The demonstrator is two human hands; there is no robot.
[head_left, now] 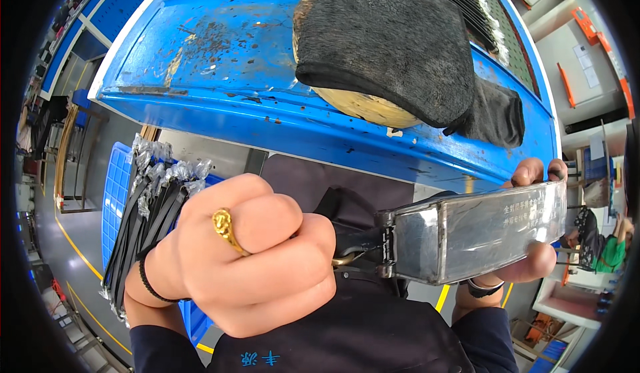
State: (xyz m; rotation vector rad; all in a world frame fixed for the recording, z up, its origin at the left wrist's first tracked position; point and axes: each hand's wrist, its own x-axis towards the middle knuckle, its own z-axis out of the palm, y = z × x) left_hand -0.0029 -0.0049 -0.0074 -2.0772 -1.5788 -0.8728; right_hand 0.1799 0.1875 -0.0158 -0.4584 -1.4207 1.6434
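Holding a dark belt (347, 230), the left hand (250, 253) makes a tight fist. Right fingers (533, 173) grip its clear bag (477, 233). The belt looks partly in; bagged ones (150, 206) wait left.

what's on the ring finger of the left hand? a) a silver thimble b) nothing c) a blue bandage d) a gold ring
d: the left hand, closed in a fist, wears a gold ring on one finger, plus a thin black band at the wrist.
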